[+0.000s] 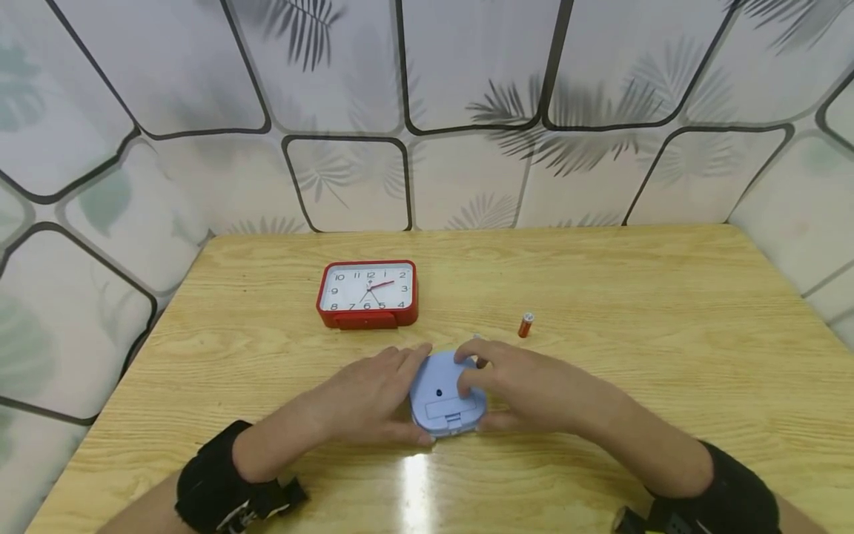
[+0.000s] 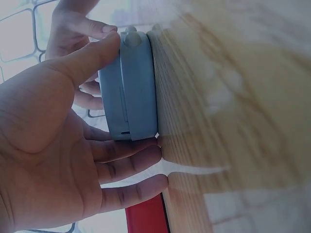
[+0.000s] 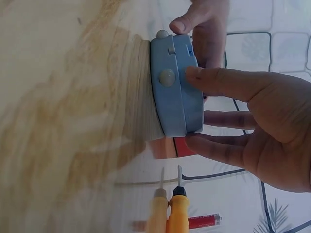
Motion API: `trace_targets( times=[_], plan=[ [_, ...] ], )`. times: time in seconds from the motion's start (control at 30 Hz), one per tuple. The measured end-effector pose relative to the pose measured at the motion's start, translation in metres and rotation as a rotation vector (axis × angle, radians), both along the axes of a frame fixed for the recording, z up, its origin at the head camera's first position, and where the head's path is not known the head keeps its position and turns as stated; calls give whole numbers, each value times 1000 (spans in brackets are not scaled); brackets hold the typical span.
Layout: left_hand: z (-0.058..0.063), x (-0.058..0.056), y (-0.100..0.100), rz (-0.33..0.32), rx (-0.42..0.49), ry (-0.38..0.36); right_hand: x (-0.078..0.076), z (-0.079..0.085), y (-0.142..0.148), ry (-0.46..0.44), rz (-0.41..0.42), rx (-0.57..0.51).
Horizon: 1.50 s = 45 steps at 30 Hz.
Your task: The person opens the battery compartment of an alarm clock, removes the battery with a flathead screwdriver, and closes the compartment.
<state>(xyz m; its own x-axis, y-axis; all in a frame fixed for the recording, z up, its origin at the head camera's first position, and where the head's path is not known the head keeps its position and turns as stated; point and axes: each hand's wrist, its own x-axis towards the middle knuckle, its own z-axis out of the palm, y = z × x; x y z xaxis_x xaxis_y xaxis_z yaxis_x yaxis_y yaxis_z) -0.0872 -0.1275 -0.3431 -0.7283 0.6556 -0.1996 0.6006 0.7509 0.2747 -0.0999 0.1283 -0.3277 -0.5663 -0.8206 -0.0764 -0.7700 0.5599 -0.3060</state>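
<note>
Two hands (image 1: pixel 373 397) (image 1: pixel 537 386) clamp a rounded pale-blue case (image 1: pixel 432 377), panelled, black-dotted face up, in front of a red clock (image 1: pixel 367 294).

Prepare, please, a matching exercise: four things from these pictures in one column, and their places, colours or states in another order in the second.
1. Red rectangular clock
2. Blue rounded plastic case
3. Small red cylindrical battery
4. Slim metal-bladed screwdriver

A. Held between the left hand and the right hand
B. Has a yellow handle with black collar
C. Its white, numbered dial is visible
D. On the wooden table, right of the clock in the head view

Pairs: 1-C; 2-A; 3-D; 4-B
</note>
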Motion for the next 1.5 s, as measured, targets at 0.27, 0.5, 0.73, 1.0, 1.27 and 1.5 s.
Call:
trace_targets(
  times=[0.27,0.5,0.73,1.0,1.27,1.5],
  plan=[
    [2,-2,-1,-9,82,-34,0,-4,2,21,45,-77],
    [9,-4,1,116,285,-29,-4,-7,5,-141,27,-305],
    [11,-3,2,230,533,-28,-5,-6,2,-222,-22,-457],
    [11,-5,-2,171,694,-12,-2,-1,0,-348,-42,-655],
    [10,-4,2,146,824,72,-3,0,0,-294,-14,-767],
    [12,0,4,144,940,145,-1,1,-4,-277,8,-809]
  ],
)
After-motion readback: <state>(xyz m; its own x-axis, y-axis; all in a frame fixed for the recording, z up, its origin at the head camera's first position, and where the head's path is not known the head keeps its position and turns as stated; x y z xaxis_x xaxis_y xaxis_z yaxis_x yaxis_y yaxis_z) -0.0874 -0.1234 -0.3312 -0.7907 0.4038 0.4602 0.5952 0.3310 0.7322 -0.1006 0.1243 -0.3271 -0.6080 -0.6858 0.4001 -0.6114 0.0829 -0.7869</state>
